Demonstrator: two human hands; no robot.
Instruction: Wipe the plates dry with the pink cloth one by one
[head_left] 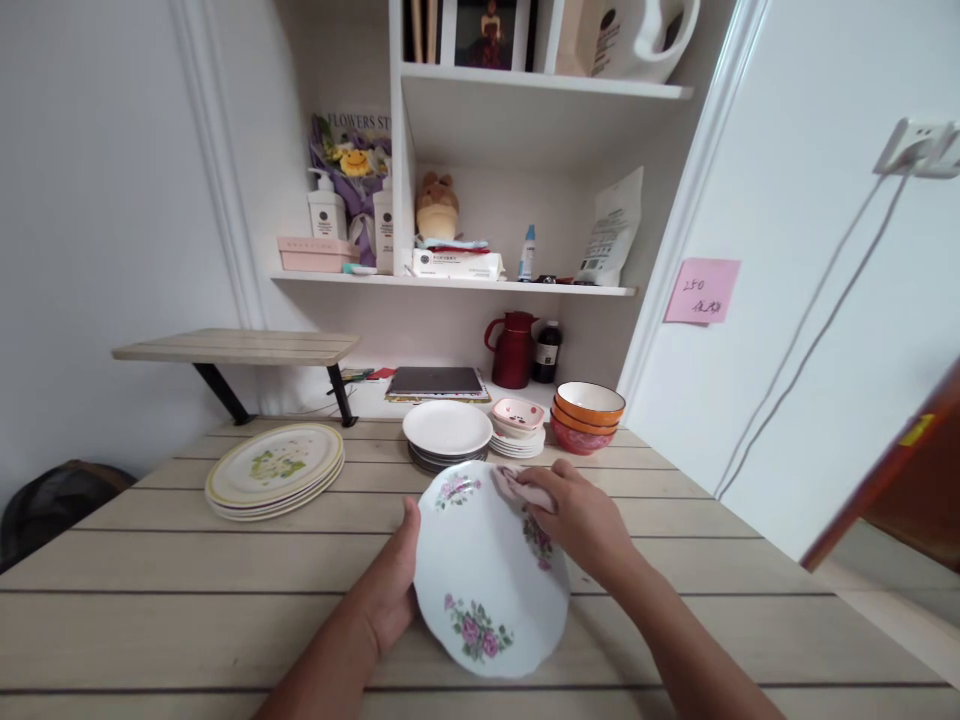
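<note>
A white plate with pink flower prints [484, 580] is held tilted above the wooden table [225, 580]. My left hand [394, 590] grips its left rim from behind, thumb on the front edge. My right hand [577, 520] rests on the plate's upper right part, fingers closed on a small pinkish cloth [514, 487] pressed against the plate's face.
A stack of green-patterned plates [275, 468] lies at the left. Behind are a stack of white plates [447, 432], small pink dishes [517, 425] and stacked orange bowls [587, 415]. A red jug [514, 350], a dark bottle [547, 352] and shelves stand at the back.
</note>
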